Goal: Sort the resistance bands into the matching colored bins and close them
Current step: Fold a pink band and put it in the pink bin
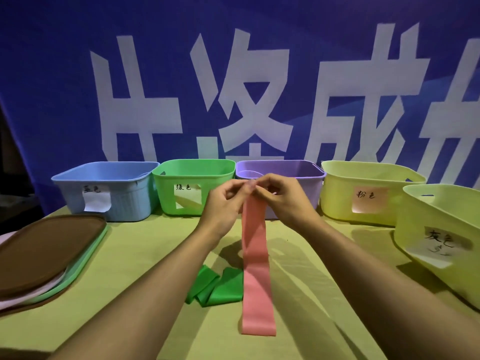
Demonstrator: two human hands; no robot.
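A pink resistance band (255,268) is held up by its top end, pinched between the fingers of the left hand (223,203) and the right hand (281,200); its lower end hangs toward the table's near edge. A green resistance band (215,287) lies folded on the table (145,294), unsorted. The pink-labelled bin (363,193) stands open at the far edge. The stacked lids (44,253) rest at the left edge, so no visible bin is judged closed. Bin contents cannot be made out.
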